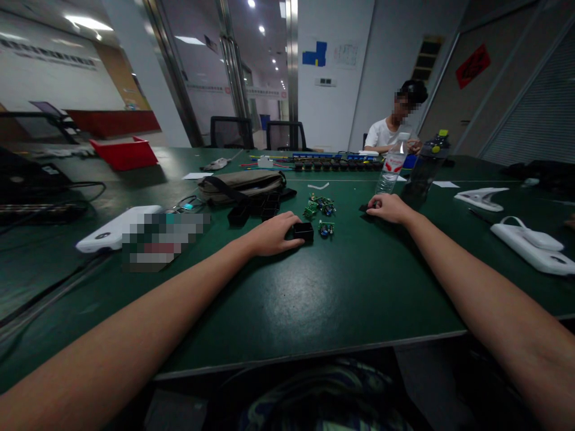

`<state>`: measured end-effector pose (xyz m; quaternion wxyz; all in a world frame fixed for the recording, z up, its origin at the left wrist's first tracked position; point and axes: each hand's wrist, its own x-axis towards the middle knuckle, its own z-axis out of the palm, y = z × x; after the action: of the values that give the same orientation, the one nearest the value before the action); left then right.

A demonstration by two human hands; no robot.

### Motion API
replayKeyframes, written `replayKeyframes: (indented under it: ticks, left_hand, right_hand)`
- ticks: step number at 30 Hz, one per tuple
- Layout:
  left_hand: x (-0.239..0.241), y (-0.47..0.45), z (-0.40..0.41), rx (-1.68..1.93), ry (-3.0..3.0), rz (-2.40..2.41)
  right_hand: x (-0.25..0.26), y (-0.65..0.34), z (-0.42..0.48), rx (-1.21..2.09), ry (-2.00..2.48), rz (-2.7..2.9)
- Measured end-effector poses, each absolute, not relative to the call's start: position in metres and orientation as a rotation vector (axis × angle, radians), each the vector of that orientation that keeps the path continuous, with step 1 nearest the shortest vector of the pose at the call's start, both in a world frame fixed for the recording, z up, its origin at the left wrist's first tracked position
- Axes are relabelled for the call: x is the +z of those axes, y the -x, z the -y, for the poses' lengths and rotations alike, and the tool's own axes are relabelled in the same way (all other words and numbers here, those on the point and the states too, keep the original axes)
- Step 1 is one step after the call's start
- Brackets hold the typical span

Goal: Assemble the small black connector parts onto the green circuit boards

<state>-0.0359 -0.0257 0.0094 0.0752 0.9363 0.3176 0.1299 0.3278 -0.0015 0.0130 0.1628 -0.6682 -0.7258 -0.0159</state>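
My left hand (276, 234) is closed around the left side of a small black plastic box (303, 231), its open side visible, at the middle of the green table (287, 311). Farther right, my right hand (387, 208) pinches a flat black piece (365, 209) at the tabletop. Between the hands lie a loose pile of green circuit boards (320, 206) and a single small circuit board (326, 229) close to the box. Behind my left hand stand several more black boxes (251, 211).
A grey-brown bag (242, 184) lies behind the boxes. Past my right hand stand a clear water bottle (392, 167) and a dark bottle (424, 170). White power banks (119, 228) and a red bin (124, 153) are on the table. Across it sits a person (387, 133).
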Motion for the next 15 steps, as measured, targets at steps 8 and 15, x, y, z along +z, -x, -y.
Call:
replayKeyframes:
  ticks: [8,15]
  left_hand:
    - [0.0098,0.0359,0.0262,0.392,-2.819,-0.957]
    - [0.0099,0.0361,0.0264,0.379,-2.807,-0.962]
  right_hand:
    - [0.0111,-0.3295,0.0020,-0.046,1.896,1.780]
    - [0.0110,-0.3292,0.0061,0.031,1.866,1.612]
